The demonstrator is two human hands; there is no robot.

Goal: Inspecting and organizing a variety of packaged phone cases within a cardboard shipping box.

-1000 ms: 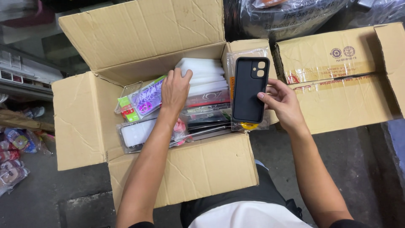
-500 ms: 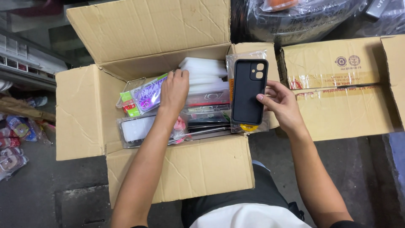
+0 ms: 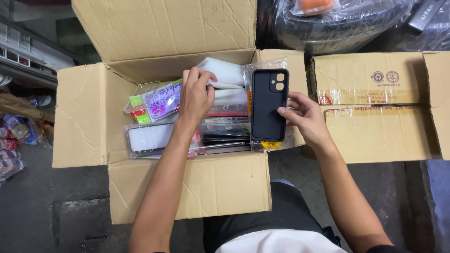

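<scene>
Nearest me: my lap, white shirt (image 3: 276,242) and dark trousers (image 3: 262,211), pressed up against the front wall of the open cardboard box (image 3: 187,187). Both my forearms reach over that wall.

My right hand (image 3: 300,117) is closed on a black phone case (image 3: 268,104) in a clear plastic sleeve. Thumb on the case's right edge, other fingers behind it. The case stands upright, camera cut-out at the top, held above the right end of the box, over the right flap. A yellow tab shows at the sleeve's bottom edge.

My left hand (image 3: 196,96) is inside the box, fingers curled, pinching the top edge of a white foam-like packet (image 3: 225,72) in the stack at the back. So gripping, not flat.

Around that hand, inside the box: a purple patterned case with green card backing (image 3: 157,102) just to the left, a white case in clear wrap (image 3: 150,138) below it, dark packaged cases (image 3: 225,133) stacked to the right under my wrist, something pink (image 3: 197,138) beside my forearm.

Further out: a second cardboard box (image 3: 375,112), shut with tape, right of the first and touching it. Beyond it, a clear plastic bag (image 3: 328,23) over dark goods. Far left, on the floor, small wrapped items (image 3: 14,140).
</scene>
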